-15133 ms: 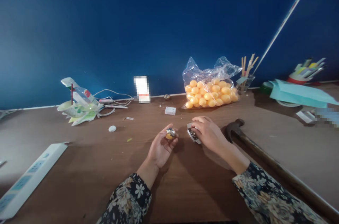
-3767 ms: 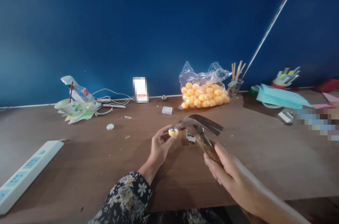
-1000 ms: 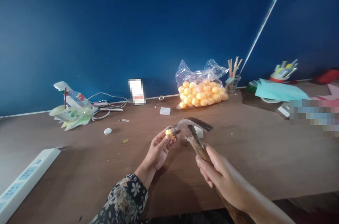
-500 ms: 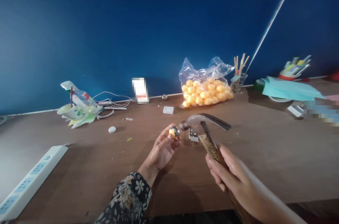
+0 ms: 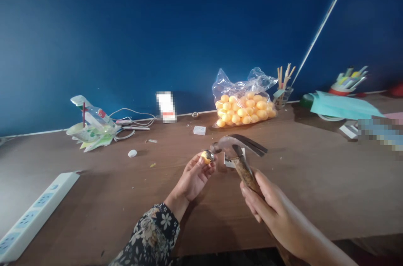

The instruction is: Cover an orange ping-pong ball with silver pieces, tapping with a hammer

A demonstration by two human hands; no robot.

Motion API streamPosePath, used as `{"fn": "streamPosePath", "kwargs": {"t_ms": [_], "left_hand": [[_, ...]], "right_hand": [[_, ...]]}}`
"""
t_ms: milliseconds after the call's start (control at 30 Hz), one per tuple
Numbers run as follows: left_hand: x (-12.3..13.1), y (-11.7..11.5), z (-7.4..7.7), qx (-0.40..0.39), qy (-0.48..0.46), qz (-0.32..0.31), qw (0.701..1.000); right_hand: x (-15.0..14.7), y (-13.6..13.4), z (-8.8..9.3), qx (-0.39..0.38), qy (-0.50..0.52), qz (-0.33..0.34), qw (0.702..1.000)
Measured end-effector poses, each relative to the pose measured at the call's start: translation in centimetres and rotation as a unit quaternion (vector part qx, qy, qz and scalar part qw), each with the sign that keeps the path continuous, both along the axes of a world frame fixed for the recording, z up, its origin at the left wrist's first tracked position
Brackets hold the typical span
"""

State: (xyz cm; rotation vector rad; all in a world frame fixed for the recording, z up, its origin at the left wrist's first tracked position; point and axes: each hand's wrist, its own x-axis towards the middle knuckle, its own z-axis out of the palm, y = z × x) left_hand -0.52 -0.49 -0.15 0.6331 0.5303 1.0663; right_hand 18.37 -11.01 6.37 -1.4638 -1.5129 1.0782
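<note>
My left hand (image 5: 192,178) pinches a small yellow ball (image 5: 206,157) with a shiny metal piece on it, held above the brown table (image 5: 94,199). My right hand (image 5: 270,211) grips the wooden handle of a claw hammer (image 5: 239,148). The hammer's face touches the ball on its right side. A small white box (image 5: 229,160) with metal pieces lies on the table just behind the hammer head.
A clear bag of yellow balls (image 5: 244,108) sits against the blue wall. A white power strip (image 5: 34,211) lies at the left. A bottle and wrappers (image 5: 90,125), cables, a small white box (image 5: 199,130), a stick holder (image 5: 283,89) and teal paper (image 5: 343,106) line the back.
The hammer head has moved left from a small gap to touch the ball. Earlier my right hand was at the small box and the hammer lay on the table.
</note>
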Motion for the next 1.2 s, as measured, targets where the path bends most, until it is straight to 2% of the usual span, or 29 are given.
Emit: {"fn": "streamPosePath", "kwargs": {"t_ms": [267,467,767,933,1200], "left_hand": [[0.1,0.1,0.0,-0.01,-0.003,0.024,1.0],[0.1,0.2,0.1,-0.027,-0.004,0.06,0.998],[0.1,0.4,-0.3,-0.026,-0.02,0.06,0.998],[0.1,0.5,-0.3,-0.043,-0.026,0.076,0.996],[0.2,0.4,-0.2,-0.039,-0.016,0.069,0.997]], "right_hand": [[-0.6,0.0,-0.7,0.004,0.012,0.014,1.0],[-0.3,-0.2,0.1,-0.003,0.026,-0.003,1.0],[-1.3,0.3,-1.1,-0.041,0.056,0.02,0.997],[-1.1,0.3,-1.1,-0.041,0.066,0.015,0.997],[-1.3,0.5,-0.5,-0.052,0.084,0.028,0.995]]}}
